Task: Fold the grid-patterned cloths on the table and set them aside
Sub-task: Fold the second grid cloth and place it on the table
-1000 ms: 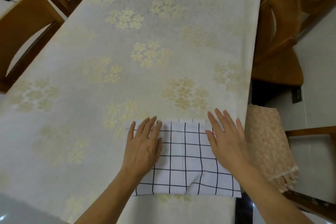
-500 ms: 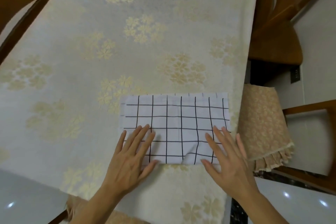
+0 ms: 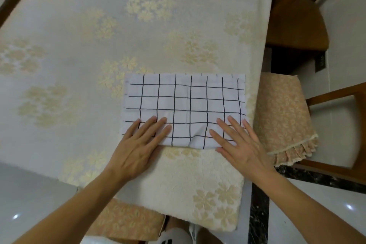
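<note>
A white cloth with a black grid lies folded into a wide rectangle near the table's right front corner. My left hand lies flat with straight fingers on the cloth's near left part. My right hand lies flat on its near right part, fingers spread. A small pucker shows on the cloth's near edge between the two hands.
The table wears a pale cloth with yellow flower clusters. A chair with a floral cushion stands close at the right, and a wooden chair further back. Another cushioned seat sits below the table's near edge.
Both hands slid from the far edge of the cloth back to its near edge, staying flat. The view tilted down, so the cloth sits higher in frame.
</note>
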A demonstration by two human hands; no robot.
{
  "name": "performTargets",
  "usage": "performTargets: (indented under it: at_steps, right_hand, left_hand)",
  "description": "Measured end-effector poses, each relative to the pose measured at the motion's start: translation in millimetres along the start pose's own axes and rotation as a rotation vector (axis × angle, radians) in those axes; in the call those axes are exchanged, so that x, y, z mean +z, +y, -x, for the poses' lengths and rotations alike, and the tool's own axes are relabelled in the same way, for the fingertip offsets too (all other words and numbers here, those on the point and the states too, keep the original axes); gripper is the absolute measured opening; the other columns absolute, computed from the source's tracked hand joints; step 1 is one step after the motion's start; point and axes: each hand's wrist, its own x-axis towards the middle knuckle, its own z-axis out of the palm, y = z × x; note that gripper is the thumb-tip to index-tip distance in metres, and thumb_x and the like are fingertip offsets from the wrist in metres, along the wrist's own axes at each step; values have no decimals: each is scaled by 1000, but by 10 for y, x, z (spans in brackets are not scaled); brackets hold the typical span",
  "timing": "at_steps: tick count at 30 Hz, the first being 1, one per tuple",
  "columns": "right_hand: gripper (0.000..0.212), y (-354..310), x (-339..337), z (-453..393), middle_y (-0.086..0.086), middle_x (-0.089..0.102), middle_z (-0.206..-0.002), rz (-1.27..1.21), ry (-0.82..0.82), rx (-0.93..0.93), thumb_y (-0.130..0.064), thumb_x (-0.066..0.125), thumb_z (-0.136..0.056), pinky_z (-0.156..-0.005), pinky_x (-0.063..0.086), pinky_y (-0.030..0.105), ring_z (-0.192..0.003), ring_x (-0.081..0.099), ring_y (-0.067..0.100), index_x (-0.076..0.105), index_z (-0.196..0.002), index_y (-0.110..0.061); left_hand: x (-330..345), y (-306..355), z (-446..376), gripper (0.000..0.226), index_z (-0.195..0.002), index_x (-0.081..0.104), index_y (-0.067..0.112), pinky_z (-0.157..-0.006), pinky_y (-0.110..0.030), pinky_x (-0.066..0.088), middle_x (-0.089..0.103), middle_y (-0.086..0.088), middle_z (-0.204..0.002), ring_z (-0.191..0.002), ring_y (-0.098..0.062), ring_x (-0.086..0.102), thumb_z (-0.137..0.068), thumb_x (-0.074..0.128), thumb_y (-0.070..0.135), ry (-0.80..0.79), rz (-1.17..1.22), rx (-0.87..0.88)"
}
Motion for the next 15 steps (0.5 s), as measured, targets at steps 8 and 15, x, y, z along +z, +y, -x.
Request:
performTargets:
  at_steps: [8, 15]
  right_hand:
    - [38, 125, 66, 36, 10, 43, -154, -55, 14, -6, -31, 51, -104, -110, 36, 59, -144, 36, 34, 57, -139, -18]
    - [40, 227, 99, 98, 9, 46, -152, -84, 4, 48, -21, 65, -97, -111, 35, 61, -144, 36, 36, 60, -136, -20]
  left_hand:
    - [-41, -144, 98, 54, -154, 32, 21, -118, -52, 26, 28, -1, -162, -150, -23, 23, -104, 30, 42, -13, 8, -53]
    - [-59, -165, 131, 59, -158, 15, 25, -122, -50, 17, 8, -1, -167, -154, -21, 7, -104, 20, 47, -126, -35, -110]
